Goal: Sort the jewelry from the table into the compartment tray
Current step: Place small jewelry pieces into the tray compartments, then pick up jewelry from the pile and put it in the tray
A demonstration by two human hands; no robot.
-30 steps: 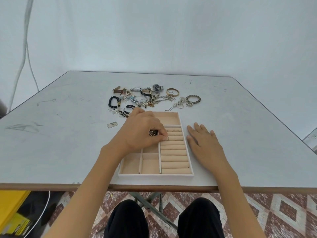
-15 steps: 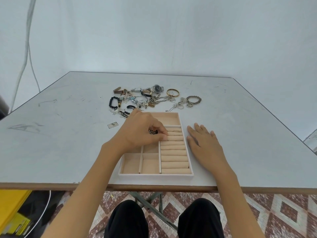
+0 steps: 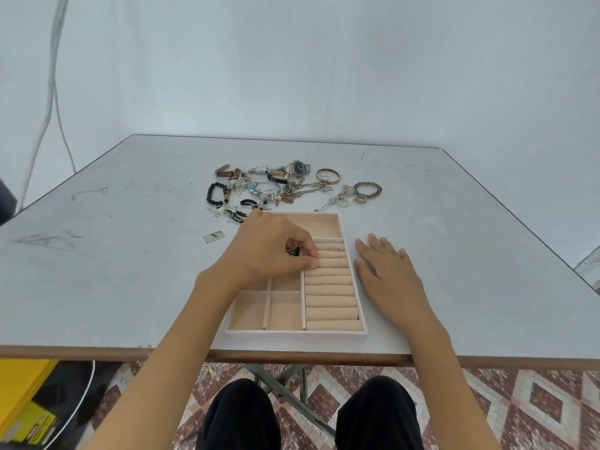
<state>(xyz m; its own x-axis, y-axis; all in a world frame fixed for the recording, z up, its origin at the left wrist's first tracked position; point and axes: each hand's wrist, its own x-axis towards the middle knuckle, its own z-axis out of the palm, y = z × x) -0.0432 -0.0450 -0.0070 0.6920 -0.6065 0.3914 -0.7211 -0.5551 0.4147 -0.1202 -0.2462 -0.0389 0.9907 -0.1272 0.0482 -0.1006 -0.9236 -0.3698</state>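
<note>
**Two hands at the tray, one ring in a pinch**

Left hand is over the compartment tray with its fingers curled. It pinches a small dark ring between thumb and fingers. The fingertips sit right at the left end of the padded ring rolls that fill the tray's right column. Thin rings lie tucked in the far rolls, just right of those fingertips.

Right hand lies flat on the desk, fingers straight and slightly spread. It is just beside the tray's right wall, though I cannot tell if it touches.

Beyond the tray's far edge sits the jewelry pile. It has a black bead bracelet at its left, a steel watch at the far side, and a gold bangle and a beaded bracelet to the right. A small flat tag lies alone on the desk, left of the tray.
</note>
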